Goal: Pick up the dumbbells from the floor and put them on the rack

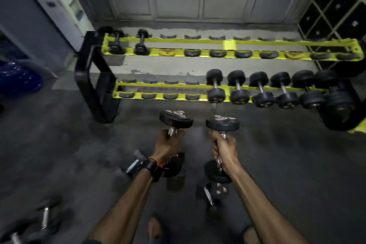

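My left hand (168, 145) grips the chrome handle of a black dumbbell (175, 118), held off the floor. My right hand (224, 147) grips the handle of a second black dumbbell (222, 123) beside it. Both are held in front of the yellow and black two-tier rack (229, 44). The lower tier's left cradles (158, 95) are bare, and several dumbbells (261, 90) fill its right part. Two small dumbbells (128, 42) sit at the upper tier's left end.
More dumbbells lie on the dark floor: some under my arms (214, 194), one behind my left wrist (133, 165) and some at the lower left (39, 222). A white cabinet (59, 6) stands at the back left and dark lockers (336, 2) at the right.
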`<state>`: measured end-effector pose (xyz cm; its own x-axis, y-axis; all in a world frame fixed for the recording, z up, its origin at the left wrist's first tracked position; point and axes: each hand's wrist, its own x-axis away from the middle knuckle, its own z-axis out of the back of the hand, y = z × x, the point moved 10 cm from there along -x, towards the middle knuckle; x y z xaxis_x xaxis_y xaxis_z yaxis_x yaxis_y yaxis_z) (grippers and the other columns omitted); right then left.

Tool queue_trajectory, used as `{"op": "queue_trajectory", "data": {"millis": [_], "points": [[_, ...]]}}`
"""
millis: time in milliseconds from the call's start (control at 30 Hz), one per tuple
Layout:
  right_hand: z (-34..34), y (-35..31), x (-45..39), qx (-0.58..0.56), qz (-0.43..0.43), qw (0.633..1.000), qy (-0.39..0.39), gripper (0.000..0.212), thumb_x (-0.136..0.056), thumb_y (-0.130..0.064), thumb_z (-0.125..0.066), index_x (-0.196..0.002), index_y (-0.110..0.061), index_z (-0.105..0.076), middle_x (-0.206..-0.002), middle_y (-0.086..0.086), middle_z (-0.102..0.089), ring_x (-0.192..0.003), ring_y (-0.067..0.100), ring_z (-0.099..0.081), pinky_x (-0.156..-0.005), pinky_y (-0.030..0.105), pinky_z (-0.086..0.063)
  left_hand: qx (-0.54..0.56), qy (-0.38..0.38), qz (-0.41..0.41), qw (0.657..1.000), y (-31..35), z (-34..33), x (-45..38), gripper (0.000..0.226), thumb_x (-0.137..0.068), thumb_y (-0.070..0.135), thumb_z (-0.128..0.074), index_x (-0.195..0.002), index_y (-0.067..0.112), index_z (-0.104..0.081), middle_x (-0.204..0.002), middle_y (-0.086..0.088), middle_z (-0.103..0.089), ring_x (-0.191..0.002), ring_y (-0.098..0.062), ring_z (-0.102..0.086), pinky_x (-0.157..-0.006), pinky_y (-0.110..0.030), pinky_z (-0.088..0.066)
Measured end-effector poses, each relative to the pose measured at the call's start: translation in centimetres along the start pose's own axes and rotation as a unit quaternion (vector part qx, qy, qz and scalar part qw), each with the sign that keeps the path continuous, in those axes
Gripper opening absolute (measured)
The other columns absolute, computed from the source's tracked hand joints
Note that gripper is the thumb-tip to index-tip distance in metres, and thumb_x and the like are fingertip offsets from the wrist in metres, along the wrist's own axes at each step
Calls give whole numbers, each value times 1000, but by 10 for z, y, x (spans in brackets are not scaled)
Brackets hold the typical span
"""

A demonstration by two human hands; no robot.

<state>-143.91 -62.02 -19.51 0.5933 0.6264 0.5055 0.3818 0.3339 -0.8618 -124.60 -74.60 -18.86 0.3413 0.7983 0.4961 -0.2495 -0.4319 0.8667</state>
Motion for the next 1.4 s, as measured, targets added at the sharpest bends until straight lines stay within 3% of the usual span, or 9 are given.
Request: {"op": "queue_trajectory", "data": {"millis": [267,533,667,833,933,1133,1200,1267,1400], "points": [[-214,-23,9,25,-12,998,-55,12,-74,-27,-58,-75,-15,-55,-52,1,-43,-41,18,-34,-48,26,-26,89,112,13,990,37,224,-41,52,-96,36,-75,-57,23,-43,-43,5,-32,-33,-12,-28,-41,-19,-23],[-339,-73,-85,55,52,996,-45,24,-81,-25,-59,-60,-16,-53,-51,4,-46,-44,20,-38,-49,27,-26,119,76,-52,989,91,289,-167,51,-100,12,-71,-56,21,-47,-43,5,-37,-32,-7,-32,-39,-18,-24],[-398,-105,-153,56,84,994,-48,24,-81,-15,-57,-59,-10,-49,-49,6,-43,-40,15,-36,-41,20,-27,76,69,-63,993,137,310,-255,42,-91,25,-80,-54,24,-59,-47,5,-42,-40,-8,-38,-50,-23,-30],[-459,-153,-234,42,104,993,-48,39,-85,-20,-58,-60,8,-48,-50,16,-42,-39,17,-37,-46,25,-27,48,57,-98,992,211,340,-338,10,-96,8,-74,-86,8,-74,-59,-15,-63,-51,-1,-54,-50,-20,-42],[-487,-181,-266,35,102,993,-55,47,-89,-23,-59,-65,16,-49,-45,8,-43,-36,14,-37,-42,22,-28,65,50,-82,993,234,359,-382,54,-81,34,-81,-106,-12,-67,-86,-34,-70,-74,-26,-60,-51,-24,-40],[-537,-208,-331,50,74,994,-64,36,-91,-32,-69,-64,-11,-58,-53,10,-50,-45,24,-44,-53,34,-35,53,34,-41,997,278,386,-453,16,-96,17,-78,-104,4,-76,-71,0,-62,-70,-17,-51,-61,-28,-40],[-550,-209,-362,66,75,994,-37,28,-83,-40,-80,-82,-14,-70,-66,3,-65,-59,20,-58,-62,39,-46,45,27,-16,999,284,395,-492,4,-96,12,-76,-93,11,-78,-75,-8,-65,-72,-20,-53,-65,-32,-40],[-567,-208,-396,100,79,992,-13,53,-75,-47,-87,-118,-19,-73,-98,-2,-77,-89,17,-68,-81,41,-55,29,0,11,1000,288,400,-540,21,-82,26,-83,-90,8,-78,-65,-3,-61,-63,-20,-49,-62,-33,-37],[-597,-215,-448,144,39,986,79,71,-82,-44,-82,-146,-28,-55,-135,0,-65,-127,21,-58,-108,46,-48,-27,-65,54,996,299,405,-636,17,-86,29,-73,-80,14,-69,-59,-3,-55,-56,-22,-47,-59,-37,-36]]}}
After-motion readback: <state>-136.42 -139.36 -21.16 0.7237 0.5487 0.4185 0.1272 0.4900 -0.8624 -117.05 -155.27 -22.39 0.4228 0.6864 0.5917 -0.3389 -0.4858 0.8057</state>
